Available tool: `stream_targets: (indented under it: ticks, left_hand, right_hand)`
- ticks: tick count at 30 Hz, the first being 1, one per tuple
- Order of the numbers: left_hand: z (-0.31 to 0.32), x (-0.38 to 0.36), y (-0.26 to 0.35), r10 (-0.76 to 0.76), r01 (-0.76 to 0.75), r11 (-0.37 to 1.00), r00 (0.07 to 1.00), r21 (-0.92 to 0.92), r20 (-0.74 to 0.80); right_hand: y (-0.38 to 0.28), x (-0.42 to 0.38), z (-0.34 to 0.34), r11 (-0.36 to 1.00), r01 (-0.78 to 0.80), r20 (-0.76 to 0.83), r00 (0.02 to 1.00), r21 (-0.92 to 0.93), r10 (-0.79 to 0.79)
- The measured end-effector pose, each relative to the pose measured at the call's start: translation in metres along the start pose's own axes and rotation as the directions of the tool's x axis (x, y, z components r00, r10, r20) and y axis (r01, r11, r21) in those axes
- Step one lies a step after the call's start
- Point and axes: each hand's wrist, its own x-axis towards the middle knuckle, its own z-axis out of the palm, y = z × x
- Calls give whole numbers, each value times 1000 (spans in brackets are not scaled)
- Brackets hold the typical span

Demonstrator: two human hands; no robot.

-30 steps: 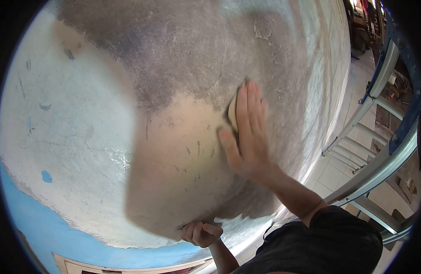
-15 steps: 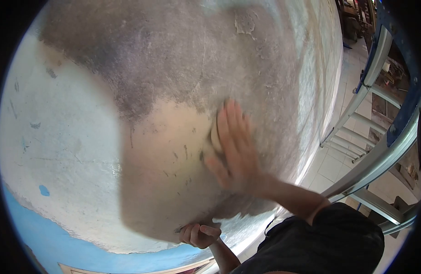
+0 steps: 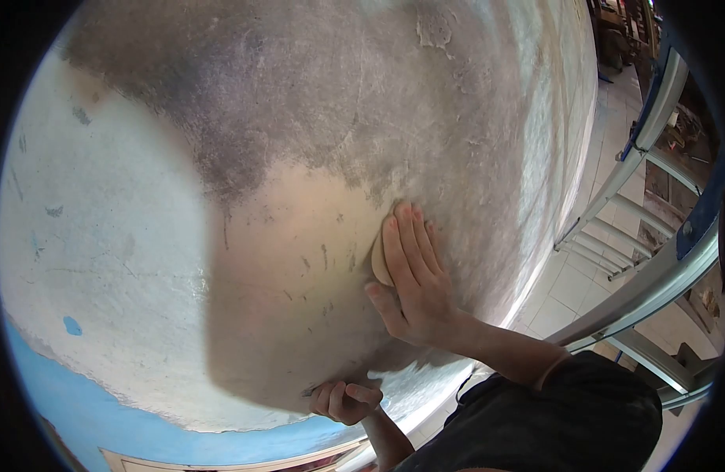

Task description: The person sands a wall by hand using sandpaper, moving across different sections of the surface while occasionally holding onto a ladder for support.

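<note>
My right hand (image 3: 417, 271) lies with its fingers stretched along a pale, flat pad with a rounded edge (image 3: 380, 263), pressing it against the wall (image 3: 276, 252). Most of the pad is hidden under the palm and fingers. Grey-brown rough patches and a smoother pale area with small dark scuffs cover the wall around it. Lower down, my left hand (image 3: 343, 403) is closed with curled fingers, close to the wall's lower pale part. Whatever it may hold is hidden.
A metal ladder (image 3: 661, 291) with blue parts stands at the right, over a light tiled floor (image 3: 563, 295). Cluttered items (image 3: 681, 130) are behind it. A blue painted band (image 3: 166, 429) runs along the wall's lower left, above a pale frame (image 3: 221, 466).
My right hand has slid down and slightly right across the wall with the pad. My left hand has hardly moved.
</note>
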Motion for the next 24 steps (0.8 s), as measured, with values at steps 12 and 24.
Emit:
stream_targets:
  ticks: [12,24]
  left_hand:
    - [1,4,2,-1,2,1000,1000,-27,6]
    - [-1,2,1,7,-7,1000,1000,-14,16]
  right_hand:
    - [5,16,-3,1000,15,-110,994,25,-12]
    - [13,44,-2,998,-56,-173,983,29,60]
